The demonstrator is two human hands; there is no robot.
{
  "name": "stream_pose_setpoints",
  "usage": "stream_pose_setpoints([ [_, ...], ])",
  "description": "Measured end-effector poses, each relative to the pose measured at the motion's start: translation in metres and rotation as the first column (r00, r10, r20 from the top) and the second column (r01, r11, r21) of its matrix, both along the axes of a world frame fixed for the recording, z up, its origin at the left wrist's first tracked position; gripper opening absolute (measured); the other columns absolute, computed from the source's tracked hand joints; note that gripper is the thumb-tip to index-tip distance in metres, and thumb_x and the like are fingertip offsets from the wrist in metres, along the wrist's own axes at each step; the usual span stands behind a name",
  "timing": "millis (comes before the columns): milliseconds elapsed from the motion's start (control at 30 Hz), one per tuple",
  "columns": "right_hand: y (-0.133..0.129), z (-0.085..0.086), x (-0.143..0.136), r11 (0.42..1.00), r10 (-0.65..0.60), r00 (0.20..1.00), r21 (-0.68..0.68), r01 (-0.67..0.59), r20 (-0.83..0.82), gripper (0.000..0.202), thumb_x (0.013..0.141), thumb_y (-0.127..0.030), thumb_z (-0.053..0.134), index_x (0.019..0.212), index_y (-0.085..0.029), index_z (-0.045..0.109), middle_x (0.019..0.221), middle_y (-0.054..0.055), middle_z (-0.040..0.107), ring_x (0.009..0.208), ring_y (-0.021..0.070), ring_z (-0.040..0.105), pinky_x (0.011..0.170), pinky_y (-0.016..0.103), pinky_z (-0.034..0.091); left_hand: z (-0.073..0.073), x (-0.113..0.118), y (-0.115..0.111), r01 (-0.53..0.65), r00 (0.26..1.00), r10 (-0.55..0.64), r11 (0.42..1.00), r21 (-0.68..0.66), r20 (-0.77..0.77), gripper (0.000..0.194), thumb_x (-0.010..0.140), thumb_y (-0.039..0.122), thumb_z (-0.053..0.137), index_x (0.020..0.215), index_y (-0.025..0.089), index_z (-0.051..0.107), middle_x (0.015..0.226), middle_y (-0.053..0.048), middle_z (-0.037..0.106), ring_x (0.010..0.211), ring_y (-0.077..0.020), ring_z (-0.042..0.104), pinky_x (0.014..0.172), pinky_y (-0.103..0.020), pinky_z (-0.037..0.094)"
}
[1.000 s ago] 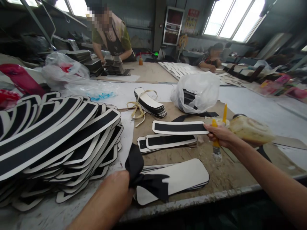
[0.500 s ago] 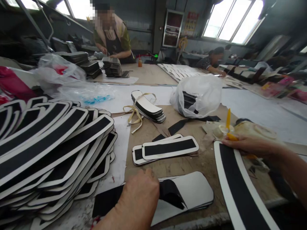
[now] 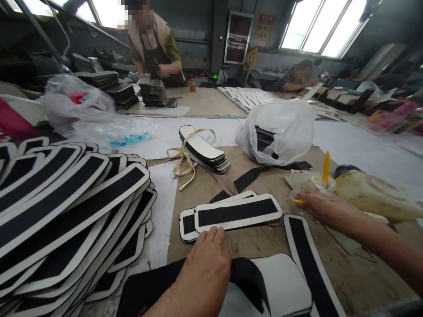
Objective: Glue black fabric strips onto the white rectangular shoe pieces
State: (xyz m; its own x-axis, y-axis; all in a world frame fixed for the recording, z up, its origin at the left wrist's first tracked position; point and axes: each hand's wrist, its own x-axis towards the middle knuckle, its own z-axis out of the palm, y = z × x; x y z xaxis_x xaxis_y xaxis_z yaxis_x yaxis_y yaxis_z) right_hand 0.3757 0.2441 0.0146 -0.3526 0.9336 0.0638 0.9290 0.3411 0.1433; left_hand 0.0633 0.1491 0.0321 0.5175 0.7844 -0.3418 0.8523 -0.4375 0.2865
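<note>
My left hand (image 3: 206, 264) reaches over a black strip (image 3: 253, 275) and a stack of white pieces (image 3: 284, 281). Its fingertips touch the lower edge of a white-bordered black piece (image 3: 238, 212), which overlaps another one; what lies under the palm is hidden. At the right, my right hand (image 3: 313, 203) is closed on a small yellow tool (image 3: 299, 201), beside a glue pot (image 3: 319, 184) with a yellow stick (image 3: 326, 166) standing in it. Below that hand, a long curved black-and-white piece (image 3: 310, 264) lies on the table.
A large pile of bordered pieces (image 3: 79, 198) covers the left side. Ahead lie a tied stack of curved pieces (image 3: 205, 147), a plastic bag of black parts (image 3: 276, 132) and a yellowed bag (image 3: 373, 191). Two people (image 3: 155, 48) (image 3: 294, 79) work across the table.
My left hand has moved forward to the bordered piece. My right hand has shifted slightly left, away from the curved piece, which now lies lower. The person across has raised a dark piece.
</note>
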Motion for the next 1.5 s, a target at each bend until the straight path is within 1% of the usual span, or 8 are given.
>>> stream_pose_setpoints([
  [67, -0.008, -0.001, -0.018, 0.998, 0.063, 0.997, -0.010, -0.063, 0.033, 0.026, 0.079, -0.009, 0.047, 0.094, -0.020, 0.066, 0.086, 0.009, 0.069, 0.073, 0.0201, 0.065, 0.059, 0.026, 0.047, -0.005, 0.000, 0.005, 0.048, 0.999, -0.048, 0.999, -0.010, 0.013, 0.030, 0.077, 0.009, 0.044, 0.098, 0.005, 0.066, 0.142, -0.022, 0.032, 0.133, -0.0321, 0.026, 0.107, -0.045, 0.024],
  [167, -0.019, -0.008, -0.049, 0.949, 0.315, 0.948, 0.011, -0.315, 0.037, 0.040, 0.079, -0.002, 0.041, 0.111, -0.018, 0.059, 0.107, 0.011, 0.065, 0.094, 0.0213, 0.063, 0.075, 0.030, 0.050, -0.014, 0.001, 0.009, 0.085, 0.993, -0.086, 0.996, 0.021, 0.081, 0.031, 0.080, 0.011, 0.043, 0.100, 0.002, 0.065, 0.143, -0.024, 0.024, 0.134, -0.0309, 0.017, 0.110, -0.043, 0.018],
  [267, -0.023, -0.024, -0.072, 0.864, 0.499, 0.863, 0.042, -0.503, 0.075, 0.042, 0.078, 0.001, 0.041, 0.113, -0.013, 0.059, 0.114, 0.014, 0.063, 0.107, 0.0224, 0.058, 0.085, 0.034, 0.049, -0.020, 0.004, 0.012, 0.110, 0.984, -0.114, 0.993, 0.035, 0.134, 0.033, 0.078, 0.010, 0.044, 0.102, 0.001, 0.065, 0.143, -0.025, 0.024, 0.134, -0.0310, 0.016, 0.110, -0.042, 0.017],
  [400, -0.020, -0.042, -0.082, 0.816, 0.568, 0.808, 0.022, -0.578, 0.158, 0.038, 0.079, 0.000, 0.041, 0.110, -0.012, 0.061, 0.116, 0.014, 0.063, 0.108, 0.0219, 0.058, 0.083, 0.034, 0.051, -0.027, 0.005, 0.018, 0.150, 0.975, -0.154, 0.988, 0.040, 0.158, 0.037, 0.075, 0.009, 0.045, 0.106, -0.001, 0.063, 0.141, -0.027, 0.027, 0.134, -0.0318, 0.017, 0.110, -0.041, 0.017],
  [633, -0.019, -0.052, -0.079, 0.814, 0.571, 0.810, 0.036, -0.580, 0.134, 0.040, 0.079, 0.001, 0.041, 0.114, -0.009, 0.058, 0.121, 0.016, 0.059, 0.113, 0.0238, 0.055, 0.086, 0.038, 0.050, -0.035, 0.004, 0.027, 0.153, 0.976, -0.152, 0.988, 0.008, 0.154, 0.037, 0.072, 0.008, 0.047, 0.103, 0.000, 0.064, 0.141, -0.028, 0.028, 0.133, -0.0329, 0.019, 0.109, -0.041, 0.018],
  [967, -0.019, -0.054, -0.081, 0.811, 0.576, 0.807, 0.036, -0.584, 0.130, 0.039, 0.078, 0.001, 0.042, 0.112, -0.009, 0.059, 0.118, 0.017, 0.061, 0.110, 0.0245, 0.057, 0.084, 0.038, 0.051, -0.049, -0.002, 0.019, 0.092, 0.969, -0.104, 0.994, 0.062, 0.226, 0.037, 0.070, 0.003, 0.044, 0.102, 0.002, 0.064, 0.143, -0.027, 0.026, 0.134, -0.0291, 0.018, 0.109, -0.038, 0.019],
  [1233, -0.020, -0.053, -0.082, 0.830, 0.557, 0.827, -0.021, -0.557, 0.078, 0.042, 0.078, 0.003, 0.039, 0.113, -0.009, 0.059, 0.122, 0.018, 0.058, 0.113, 0.0243, 0.054, 0.088, 0.040, 0.050, -0.042, -0.006, 0.015, 0.024, 0.978, -0.023, 1.000, 0.001, 0.205, 0.036, 0.070, 0.002, 0.044, 0.099, 0.004, 0.065, 0.144, -0.024, 0.025, 0.134, -0.0280, 0.016, 0.109, -0.039, 0.020],
  [1500, -0.019, -0.052, -0.084, 0.829, 0.558, 0.820, -0.037, -0.559, 0.128, 0.041, 0.077, 0.002, 0.043, 0.113, -0.009, 0.060, 0.122, 0.017, 0.059, 0.112, 0.0240, 0.056, 0.088, 0.037, 0.050, -0.036, -0.010, 0.014, 0.002, 0.979, 0.005, 0.999, -0.035, 0.203, 0.032, 0.069, 0.002, 0.046, 0.094, 0.004, 0.065, 0.144, -0.024, 0.025, 0.135, -0.0291, 0.012, 0.110, -0.042, 0.018],
])
